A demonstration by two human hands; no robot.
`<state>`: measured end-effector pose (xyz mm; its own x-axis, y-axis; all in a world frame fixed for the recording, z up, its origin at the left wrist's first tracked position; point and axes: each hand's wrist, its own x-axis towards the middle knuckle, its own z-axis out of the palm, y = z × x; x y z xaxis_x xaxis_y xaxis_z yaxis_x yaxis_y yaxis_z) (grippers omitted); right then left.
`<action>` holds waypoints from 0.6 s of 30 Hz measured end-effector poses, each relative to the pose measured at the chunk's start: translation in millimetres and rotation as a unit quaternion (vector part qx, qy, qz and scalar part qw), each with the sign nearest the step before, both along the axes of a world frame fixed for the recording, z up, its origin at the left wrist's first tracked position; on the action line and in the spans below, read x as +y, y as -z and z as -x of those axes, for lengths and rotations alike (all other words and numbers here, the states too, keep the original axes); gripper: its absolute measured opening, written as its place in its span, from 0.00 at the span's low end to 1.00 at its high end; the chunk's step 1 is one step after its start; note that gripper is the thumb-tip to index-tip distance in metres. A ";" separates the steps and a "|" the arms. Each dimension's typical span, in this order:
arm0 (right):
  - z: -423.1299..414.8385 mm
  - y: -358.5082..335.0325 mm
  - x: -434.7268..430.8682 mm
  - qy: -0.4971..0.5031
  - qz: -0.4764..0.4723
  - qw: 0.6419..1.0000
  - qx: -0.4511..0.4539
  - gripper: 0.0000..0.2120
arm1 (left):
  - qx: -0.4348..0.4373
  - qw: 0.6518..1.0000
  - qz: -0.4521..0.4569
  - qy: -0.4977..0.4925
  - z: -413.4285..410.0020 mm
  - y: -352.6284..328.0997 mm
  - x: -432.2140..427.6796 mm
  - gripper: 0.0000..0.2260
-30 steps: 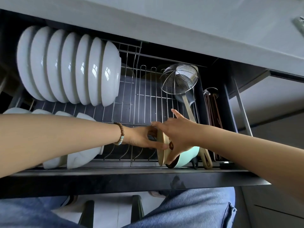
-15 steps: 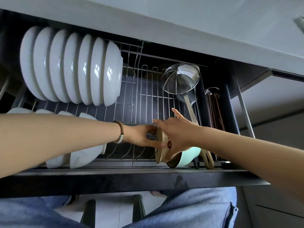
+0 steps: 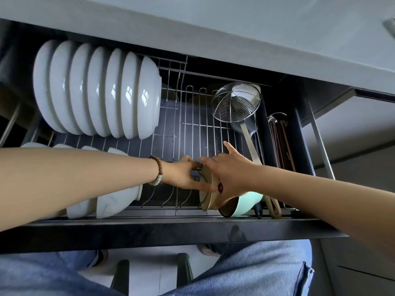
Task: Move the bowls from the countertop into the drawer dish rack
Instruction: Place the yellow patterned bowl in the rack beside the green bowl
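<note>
While upright, tan bowl (image 3: 207,192) meets both hands.

We see a grey countertop (image 3: 213,28) overhanging dark cabinetry — grey cabinet fronts (image 3: 352,129) at right. Below, pale floor (image 3: 154,272) with two dark stool legs (image 3: 121,276). Daylight — window glints on glazed surfaces.
</note>
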<state>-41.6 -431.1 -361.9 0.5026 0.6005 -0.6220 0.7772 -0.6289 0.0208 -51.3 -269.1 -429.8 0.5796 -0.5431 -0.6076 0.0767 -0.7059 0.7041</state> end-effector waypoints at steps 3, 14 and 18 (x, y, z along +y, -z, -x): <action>-1.1 0.6 1.6 -0.003 0.007 1.000 0.003 0.59 | 0.005 1.000 -0.004 -0.006 1.5 0.6 -0.2 0.40; -15.1 -21.3 -5.6 0.138 -0.042 0.984 0.107 0.55 | 0.006 0.999 -0.032 0.000 0.5 -23.7 6.8 0.49; -23.2 -42.4 -17.4 0.203 -0.074 0.967 0.137 0.48 | -0.041 0.998 -0.047 0.028 -5.2 -51.5 20.5 0.42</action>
<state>-18.4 -448.4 -319.5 0.5435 0.4812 -0.6878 0.4301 -0.8633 -0.2641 -46.1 -248.5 -378.4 0.5999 -0.5194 -0.6086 -0.0201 -0.7702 0.6375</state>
